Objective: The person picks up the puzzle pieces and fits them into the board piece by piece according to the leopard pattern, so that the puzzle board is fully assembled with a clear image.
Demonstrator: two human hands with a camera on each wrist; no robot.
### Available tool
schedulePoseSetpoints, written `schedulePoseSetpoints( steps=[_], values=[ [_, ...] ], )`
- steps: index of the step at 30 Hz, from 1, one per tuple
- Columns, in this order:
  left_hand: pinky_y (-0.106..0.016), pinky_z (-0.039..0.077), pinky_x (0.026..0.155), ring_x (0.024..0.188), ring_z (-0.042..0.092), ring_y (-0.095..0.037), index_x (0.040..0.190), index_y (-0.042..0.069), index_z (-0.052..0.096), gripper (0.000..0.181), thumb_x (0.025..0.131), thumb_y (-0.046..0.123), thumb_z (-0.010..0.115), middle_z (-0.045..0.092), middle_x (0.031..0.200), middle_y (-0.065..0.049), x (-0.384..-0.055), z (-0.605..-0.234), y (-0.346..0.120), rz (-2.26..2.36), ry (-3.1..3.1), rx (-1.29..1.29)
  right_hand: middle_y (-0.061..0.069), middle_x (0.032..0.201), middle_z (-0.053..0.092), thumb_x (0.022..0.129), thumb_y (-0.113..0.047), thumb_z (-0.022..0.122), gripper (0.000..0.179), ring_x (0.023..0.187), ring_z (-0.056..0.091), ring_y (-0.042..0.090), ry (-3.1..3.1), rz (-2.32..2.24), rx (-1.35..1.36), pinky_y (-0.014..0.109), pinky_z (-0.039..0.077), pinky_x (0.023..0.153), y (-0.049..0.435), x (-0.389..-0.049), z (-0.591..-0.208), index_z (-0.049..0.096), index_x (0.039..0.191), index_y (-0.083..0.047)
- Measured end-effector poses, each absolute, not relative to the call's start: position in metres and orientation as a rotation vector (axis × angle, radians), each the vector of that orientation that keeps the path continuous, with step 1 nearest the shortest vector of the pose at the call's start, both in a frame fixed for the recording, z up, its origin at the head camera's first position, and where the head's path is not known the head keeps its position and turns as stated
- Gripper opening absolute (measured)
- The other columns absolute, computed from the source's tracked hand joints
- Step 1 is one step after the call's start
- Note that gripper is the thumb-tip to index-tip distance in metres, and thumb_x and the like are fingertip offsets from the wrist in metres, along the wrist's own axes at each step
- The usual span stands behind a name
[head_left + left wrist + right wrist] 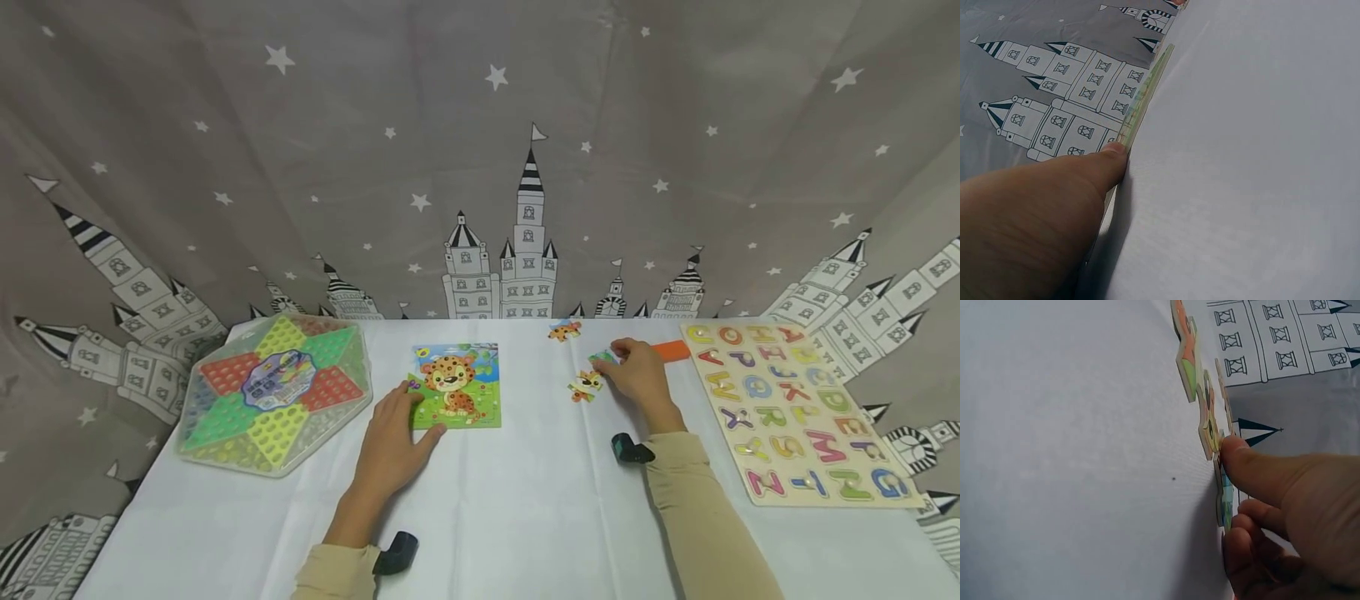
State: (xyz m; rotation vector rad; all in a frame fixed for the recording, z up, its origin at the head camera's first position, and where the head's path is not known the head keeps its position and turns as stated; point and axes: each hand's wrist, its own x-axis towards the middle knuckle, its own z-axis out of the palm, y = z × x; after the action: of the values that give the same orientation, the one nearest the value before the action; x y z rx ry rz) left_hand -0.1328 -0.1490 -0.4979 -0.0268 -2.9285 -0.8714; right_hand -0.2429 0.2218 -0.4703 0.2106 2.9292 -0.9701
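Note:
A square leopard picture puzzle point(457, 383) lies on the white table. My left hand point(393, 437) rests at its lower left corner, fingers along the left side and thumb near the front edge. In the left wrist view, the thumb point(1113, 156) touches the edge of the puzzle point(1144, 100). Farther right, my right hand point(641, 379) pinches a blue and green puzzle piece point(602, 358), partly covered by the fingers. Close beside it are loose pieces with a leopard's face point(589, 380) and orange spots point(582, 397). Another spotted piece point(565, 331) lies near the back edge.
A hexagonal boxed board game point(281, 392) with coloured triangles sits on the left. On the right lies a wooden alphabet puzzle board point(795, 417). An orange strip point(671, 351) shows behind my right hand. A grey castle-print curtain point(420, 167) hangs behind the table.

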Motion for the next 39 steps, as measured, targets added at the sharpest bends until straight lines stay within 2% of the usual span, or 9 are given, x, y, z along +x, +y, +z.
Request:
schedulePoseSetpoints(
  steps=[6, 15, 23, 26, 32, 39],
  values=[
    [-0.058, 0.025, 0.126, 0.153, 0.028, -0.041, 0.139, 0.004, 0.051, 0.062, 0.093, 0.038, 0.072, 0.032, 0.164, -0.02, -0.134, -0.497, -0.149, -0.873, -2.94, -0.024, 0.022, 0.123, 0.069, 0.093, -0.034, 0.075, 0.051, 0.111, 0.064, 0.037, 2.946, -0.837, 0.252, 0.05, 0.054, 0.096, 0.217, -0.243, -0.465, 0.066, 0.129, 0.002],
    [-0.059, 0.027, 0.124, 0.151, 0.031, -0.041, 0.137, 0.003, 0.053, 0.06, 0.092, 0.037, 0.073, 0.035, 0.163, -0.021, -0.132, -0.499, -0.151, -0.889, -2.911, -0.026, 0.021, 0.119, 0.064, 0.093, -0.033, 0.074, 0.051, 0.104, 0.058, 0.034, 2.86, -0.851, 0.292, 0.047, 0.052, 0.092, 0.214, -0.247, -0.462, 0.062, 0.127, 0.002],
    [-0.058, 0.026, 0.125, 0.152, 0.029, -0.041, 0.138, 0.003, 0.052, 0.061, 0.092, 0.038, 0.072, 0.033, 0.164, -0.021, -0.133, -0.498, -0.15, -0.888, -2.93, -0.03, 0.017, 0.107, 0.064, 0.096, -0.025, 0.069, 0.032, 0.095, 0.057, 0.03, 2.896, -1.012, 0.257, 0.038, 0.049, 0.079, 0.215, -0.25, -0.458, 0.063, 0.116, -0.001],
    [-0.059, 0.026, 0.125, 0.152, 0.029, -0.041, 0.138, 0.003, 0.052, 0.061, 0.092, 0.038, 0.073, 0.033, 0.164, -0.021, -0.133, -0.497, -0.15, -0.885, -2.932, -0.025, 0.016, 0.109, 0.067, 0.099, -0.027, 0.066, 0.029, 0.096, 0.061, 0.031, 2.888, -1.077, 0.216, 0.036, 0.049, 0.075, 0.208, -0.251, -0.45, 0.063, 0.117, -0.004],
    [-0.059, 0.026, 0.125, 0.153, 0.029, -0.041, 0.139, 0.003, 0.051, 0.062, 0.092, 0.038, 0.072, 0.032, 0.164, -0.021, -0.133, -0.495, -0.15, -0.88, -2.949, -0.017, 0.014, 0.117, 0.069, 0.101, -0.031, 0.064, 0.034, 0.101, 0.064, 0.029, 2.805, -1.202, -0.012, 0.033, 0.051, 0.076, 0.179, -0.251, -0.442, 0.064, 0.128, -0.011],
    [-0.06, 0.026, 0.125, 0.153, 0.028, -0.042, 0.14, 0.003, 0.051, 0.062, 0.093, 0.038, 0.072, 0.031, 0.165, -0.021, -0.133, -0.496, -0.149, -0.879, -2.954, -0.015, 0.008, 0.1, 0.072, 0.098, -0.025, 0.068, 0.023, 0.081, 0.063, 0.017, 2.72, -1.327, -0.195, 0.026, 0.047, 0.066, 0.119, -0.252, -0.449, 0.071, 0.118, -0.014]
  ],
)
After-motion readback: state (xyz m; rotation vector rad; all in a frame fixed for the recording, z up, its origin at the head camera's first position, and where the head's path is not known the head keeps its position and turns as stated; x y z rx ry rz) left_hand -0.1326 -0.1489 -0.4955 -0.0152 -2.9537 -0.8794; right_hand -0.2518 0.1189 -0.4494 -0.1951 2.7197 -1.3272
